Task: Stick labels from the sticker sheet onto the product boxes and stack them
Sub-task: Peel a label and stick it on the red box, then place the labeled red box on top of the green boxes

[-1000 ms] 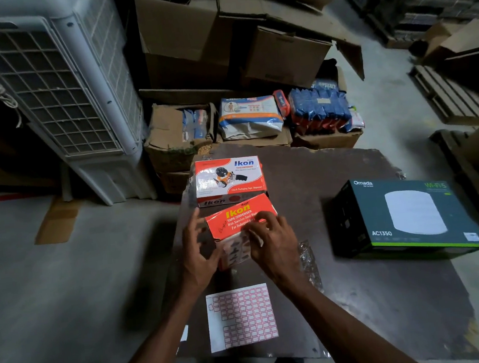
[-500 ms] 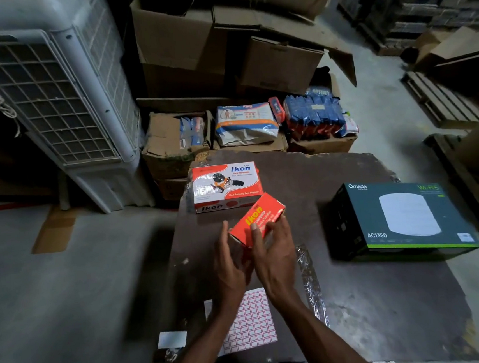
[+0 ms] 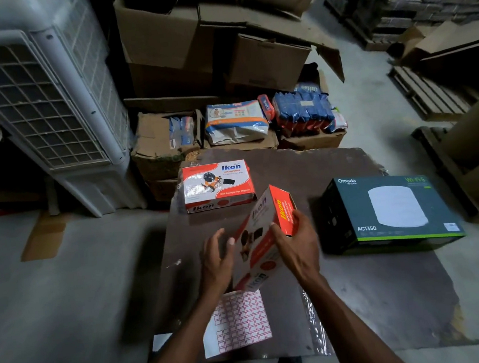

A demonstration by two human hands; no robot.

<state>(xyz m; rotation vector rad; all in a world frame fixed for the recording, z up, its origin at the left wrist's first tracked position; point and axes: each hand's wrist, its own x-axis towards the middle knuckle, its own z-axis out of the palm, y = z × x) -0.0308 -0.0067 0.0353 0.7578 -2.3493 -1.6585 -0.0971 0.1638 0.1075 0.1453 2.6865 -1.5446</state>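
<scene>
The Ikon box in hand looks like printed cardboard with a slightly glossy coat; same stuff on the second Ikon box lying flat, which catches a bit of sheen on top; the sticker sheet is plain matt paper; the table is a dark, dull board, scuffed and rough at the edges; the strip of clear wrap is shiny crinkled plastic; the dark router box is smooth matt card; brown cartons behind are raw corrugated cardboard; the air cooler is dusty moulded plastic; floor looks like bare concrete
</scene>
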